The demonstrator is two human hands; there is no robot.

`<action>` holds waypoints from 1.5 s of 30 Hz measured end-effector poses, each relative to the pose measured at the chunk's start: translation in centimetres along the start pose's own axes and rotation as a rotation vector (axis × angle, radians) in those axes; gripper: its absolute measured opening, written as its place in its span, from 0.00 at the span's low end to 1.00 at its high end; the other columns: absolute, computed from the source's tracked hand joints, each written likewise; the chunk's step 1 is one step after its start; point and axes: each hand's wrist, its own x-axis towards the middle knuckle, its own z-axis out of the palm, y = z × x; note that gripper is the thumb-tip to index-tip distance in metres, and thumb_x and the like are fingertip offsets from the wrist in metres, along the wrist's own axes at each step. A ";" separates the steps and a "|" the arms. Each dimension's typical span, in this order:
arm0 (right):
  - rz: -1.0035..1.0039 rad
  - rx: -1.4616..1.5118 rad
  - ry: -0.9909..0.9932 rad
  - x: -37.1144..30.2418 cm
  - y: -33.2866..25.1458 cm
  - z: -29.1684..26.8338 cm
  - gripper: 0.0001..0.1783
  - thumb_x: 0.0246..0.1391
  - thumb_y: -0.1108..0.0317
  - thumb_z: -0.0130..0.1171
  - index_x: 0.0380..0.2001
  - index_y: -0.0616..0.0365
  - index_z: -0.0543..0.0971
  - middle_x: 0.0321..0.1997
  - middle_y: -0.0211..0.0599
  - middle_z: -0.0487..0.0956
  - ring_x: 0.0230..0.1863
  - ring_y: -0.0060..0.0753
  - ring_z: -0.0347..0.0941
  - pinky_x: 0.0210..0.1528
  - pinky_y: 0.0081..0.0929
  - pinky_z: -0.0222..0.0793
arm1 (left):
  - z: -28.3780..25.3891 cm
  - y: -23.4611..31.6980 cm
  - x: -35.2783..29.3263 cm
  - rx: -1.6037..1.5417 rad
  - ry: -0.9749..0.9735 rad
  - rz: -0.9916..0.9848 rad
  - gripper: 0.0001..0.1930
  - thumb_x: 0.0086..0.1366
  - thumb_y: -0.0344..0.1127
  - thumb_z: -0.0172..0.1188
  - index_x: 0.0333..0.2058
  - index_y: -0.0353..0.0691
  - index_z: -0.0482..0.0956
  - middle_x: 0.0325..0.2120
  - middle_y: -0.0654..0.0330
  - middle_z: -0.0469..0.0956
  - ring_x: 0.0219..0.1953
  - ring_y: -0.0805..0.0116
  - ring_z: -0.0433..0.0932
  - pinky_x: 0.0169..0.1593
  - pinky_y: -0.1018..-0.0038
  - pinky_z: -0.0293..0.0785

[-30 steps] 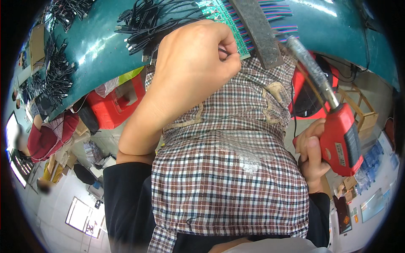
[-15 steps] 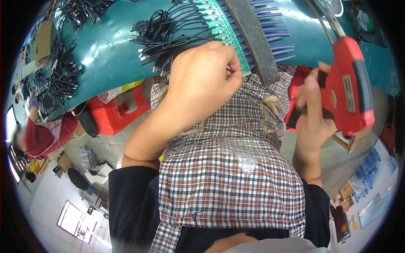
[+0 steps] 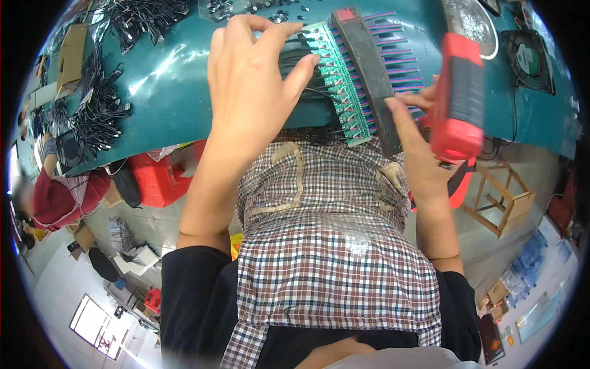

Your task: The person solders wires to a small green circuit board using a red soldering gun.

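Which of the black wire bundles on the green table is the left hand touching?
The black wire bundle feeding the green circuit board strip, under the left hand; the other bundles lie loose at far left, untouched.

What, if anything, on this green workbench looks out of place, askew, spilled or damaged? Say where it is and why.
Nothing looks damaged or spilled. The green circuit-board strip lies at a slant under a dark bar, its near end overhanging the green workbench edge. The left hand rests on the black wires beside it; the right hand holds a red tool. Loose black cable bundles lie scattered at left.
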 end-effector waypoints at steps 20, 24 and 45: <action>-0.052 -0.168 0.153 -0.5 -0.7 -2.8 0.28 0.51 0.84 0.63 0.49 0.63 0.59 0.46 0.44 0.69 0.49 0.32 0.70 0.53 0.27 0.70 | -4.0 -0.1 0.4 -0.989 -0.426 -0.350 0.16 0.61 0.31 0.68 0.36 0.37 0.66 0.30 0.58 0.77 0.28 0.76 0.74 0.32 0.77 0.71; -0.025 -0.106 0.307 0.0 0.0 -4.0 0.27 0.51 0.83 0.64 0.49 0.64 0.60 0.47 0.50 0.76 0.40 0.31 0.73 0.47 0.24 0.73 | -9.0 -3.7 -0.2 -1.301 -0.099 -0.724 0.17 0.57 0.31 0.69 0.41 0.37 0.70 0.29 0.60 0.80 0.28 0.75 0.78 0.28 0.78 0.74; 0.178 0.143 0.177 -0.9 -1.2 -3.4 0.35 0.50 0.82 0.65 0.56 0.59 0.58 0.51 0.43 0.71 0.52 0.34 0.72 0.53 0.31 0.71 | -20.6 -38.4 0.6 0.902 -0.242 -0.739 0.22 0.60 0.54 0.62 0.48 0.47 0.82 0.49 0.48 0.78 0.53 0.49 0.76 0.57 0.54 0.69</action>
